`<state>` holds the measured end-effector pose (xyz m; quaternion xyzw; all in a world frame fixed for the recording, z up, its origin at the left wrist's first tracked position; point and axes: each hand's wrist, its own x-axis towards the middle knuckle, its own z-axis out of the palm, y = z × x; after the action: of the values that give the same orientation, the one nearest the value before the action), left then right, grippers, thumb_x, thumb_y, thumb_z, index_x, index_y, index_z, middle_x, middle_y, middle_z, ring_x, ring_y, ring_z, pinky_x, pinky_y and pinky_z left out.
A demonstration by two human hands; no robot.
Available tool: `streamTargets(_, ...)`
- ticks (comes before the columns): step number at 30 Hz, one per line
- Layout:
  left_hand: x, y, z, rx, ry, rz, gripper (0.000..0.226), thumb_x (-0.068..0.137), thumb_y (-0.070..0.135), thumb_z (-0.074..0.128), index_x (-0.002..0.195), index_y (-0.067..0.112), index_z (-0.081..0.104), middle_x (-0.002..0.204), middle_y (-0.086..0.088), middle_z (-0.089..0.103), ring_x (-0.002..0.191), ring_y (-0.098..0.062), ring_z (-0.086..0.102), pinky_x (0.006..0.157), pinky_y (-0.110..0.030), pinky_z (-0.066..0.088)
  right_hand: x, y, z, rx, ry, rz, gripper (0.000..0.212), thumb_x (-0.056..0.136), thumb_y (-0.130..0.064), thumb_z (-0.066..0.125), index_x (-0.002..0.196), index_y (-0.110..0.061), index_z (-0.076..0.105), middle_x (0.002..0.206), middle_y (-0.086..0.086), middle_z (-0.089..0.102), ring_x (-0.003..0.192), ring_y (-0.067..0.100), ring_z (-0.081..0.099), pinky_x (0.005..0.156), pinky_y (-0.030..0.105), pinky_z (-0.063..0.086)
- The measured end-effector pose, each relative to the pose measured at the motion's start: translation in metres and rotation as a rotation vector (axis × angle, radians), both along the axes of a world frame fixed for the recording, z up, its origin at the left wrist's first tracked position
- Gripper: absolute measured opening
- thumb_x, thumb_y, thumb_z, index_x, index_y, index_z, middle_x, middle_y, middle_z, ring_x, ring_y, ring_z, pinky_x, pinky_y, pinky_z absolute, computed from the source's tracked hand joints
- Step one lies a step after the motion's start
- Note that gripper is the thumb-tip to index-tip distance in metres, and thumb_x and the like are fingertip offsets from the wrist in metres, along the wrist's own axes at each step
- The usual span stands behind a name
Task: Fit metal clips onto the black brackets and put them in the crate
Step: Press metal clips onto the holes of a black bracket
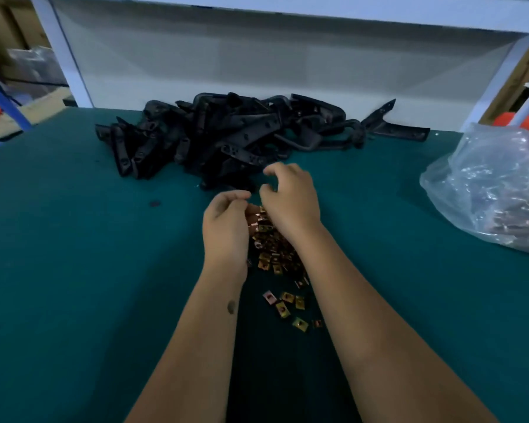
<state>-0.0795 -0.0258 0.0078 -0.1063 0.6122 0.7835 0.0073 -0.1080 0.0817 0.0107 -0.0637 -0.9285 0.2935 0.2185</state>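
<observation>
The small brass-coloured stamped metal clips [272, 251] lie in a loose heap on the dark green felt-like table top [74, 270], right under my wrists, with a few stragglers scattered nearer me. I judge them light, stiff and springy, with thin edges that could nip a fingertip — best pinched one at a time across the flat faces, open mouth leading. They look slick enough to skate on each other, so I expect the heap to shift when I dig in.

My left hand [225, 230] is cupped over the far end of the heap, fingers curled inward and touching clips; whether it truly holds some I cannot tell. My right hand [290, 199] sits just beside it, fingers bent and close together above the clips, thumb and forefinger near a pinch — nothing is plainly gripped.

Beyond the hands sits the tangled pile of black angled plastic brackets [226, 135]. These should be rigid and light, though interlocked, so I would lift one by a free arm. A crumpled clear plastic bag [489, 190] rests at the right edge. No crate is in view.
</observation>
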Motion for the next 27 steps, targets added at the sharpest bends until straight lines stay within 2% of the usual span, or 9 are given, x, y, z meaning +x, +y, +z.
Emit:
streamTargets(3, -0.004, -0.004, -0.002, 0.084, -0.024, 0.022, 0.027, 0.096, 0.01, 0.048, 0.083, 0.022, 0.068, 0.069, 0.004, 0.066, 0.061, -0.009, 0.06, 0.061, -0.024, 0.052, -0.034, -0.009, 0.006, -0.029, -0.039, 0.119, 0.057, 0.097, -0.025, 0.051, 0.15, -0.021, 0.032, 0.154, 0.002, 0.034, 0.14, 0.023, 0.03, 0.11, 0.039, 0.032)
streamTargets(6, -0.006, -0.007, -0.003, 0.117, -0.028, 0.034, 0.028, 0.095, 0.009, 0.048, 0.082, 0.022, 0.068, 0.06, 0.009, 0.064, 0.053, -0.004, 0.057, 0.059, -0.022, 0.05, -0.061, -0.017, 0.007, -0.053, -0.155, 0.23, 0.068, 0.1, -0.032, 0.048, 0.157, -0.027, 0.011, 0.164, -0.002, 0.014, 0.149, 0.021, 0.015, 0.117, 0.042, 0.023)
streamTargets(8, -0.007, -0.007, -0.003, 0.114, -0.03, 0.028, 0.029, 0.095, 0.009, 0.048, 0.08, 0.022, 0.069, 0.06, 0.009, 0.064, 0.052, -0.003, 0.057, 0.059, -0.023, 0.05, -0.071, -0.019, 0.007, 0.104, -0.226, 0.184, 0.064, 0.099, -0.039, 0.049, 0.155, -0.026, 0.02, 0.16, -0.001, 0.023, 0.145, 0.025, 0.021, 0.113, 0.044, 0.025)
streamTargets(11, -0.008, -0.006, -0.003, 0.128, -0.034, 0.026, 0.027, 0.095, 0.008, 0.048, 0.082, 0.02, 0.068, 0.059, 0.008, 0.064, 0.052, -0.004, 0.056, 0.059, -0.022, 0.05, -0.069, -0.015, 0.008, 0.283, -0.074, 0.029, 0.044, 0.095, -0.036, 0.058, 0.136, -0.021, 0.049, 0.136, 0.001, 0.046, 0.126, 0.026, 0.042, 0.101, 0.042, 0.034)
streamTargets(14, -0.008, -0.007, -0.003, 0.141, -0.023, 0.014, 0.025, 0.096, 0.006, 0.047, 0.086, 0.018, 0.066, 0.057, 0.009, 0.063, 0.051, -0.004, 0.055, 0.057, -0.019, 0.05, -0.055, 0.004, 0.013, 0.161, 0.033, -0.043, 0.022, 0.098, -0.023, 0.054, 0.117, -0.015, 0.061, 0.119, 0.003, 0.056, 0.104, 0.023, 0.055, 0.077, 0.035, 0.044)
streamTargets(17, -0.008, -0.008, -0.003, 0.154, -0.011, -0.003, 0.024, 0.096, 0.004, 0.045, 0.088, 0.016, 0.065, 0.056, 0.008, 0.063, 0.051, -0.005, 0.055, 0.054, -0.019, 0.051, -0.032, 0.027, 0.019, -0.107, 0.151, -0.208, 0.018, 0.1, -0.02, 0.051, 0.107, -0.012, 0.065, 0.106, 0.006, 0.065, 0.081, 0.017, 0.054, 0.054, 0.022, 0.034)
streamTargets(21, -0.006, -0.007, 0.005, 0.23, -0.026, -0.035, 0.018, 0.099, 0.013, 0.049, 0.094, 0.014, 0.066, 0.066, 0.002, 0.07, 0.065, -0.012, 0.066, 0.058, -0.021, 0.056, 0.021, 0.023, 0.018, -0.164, 0.399, -0.226, 0.021, 0.097, -0.015, 0.056, 0.113, -0.012, 0.068, 0.105, 0.003, 0.065, 0.092, 0.016, 0.058, 0.069, 0.008, 0.039)
streamTargets(25, 0.003, -0.002, 0.011, 0.342, -0.01, -0.236, 0.035, 0.103, 0.044, 0.042, 0.108, 0.018, 0.064, 0.09, -0.006, 0.077, 0.083, -0.021, 0.073, 0.066, -0.031, 0.06, 0.062, 0.0, 0.004, 0.036, 0.477, -0.031, 0.033, 0.082, 0.005, 0.065, 0.112, -0.009, 0.071, 0.106, 0.006, 0.064, 0.102, 0.025, 0.057, 0.079, 0.028, 0.046)
streamTargets(27, 0.012, 0.001, 0.011, 0.357, 0.028, -0.297, 0.035, 0.101, 0.043, 0.047, 0.114, 0.016, 0.065, 0.102, -0.007, 0.076, 0.091, -0.02, 0.073, 0.074, -0.034, 0.06, 0.071, -0.005, 0.0, 0.11, 0.445, 0.074, 0.038, 0.08, 0.009, 0.063, 0.112, -0.008, 0.072, 0.111, 0.007, 0.063, 0.106, 0.027, 0.056, 0.078, 0.033, 0.049)
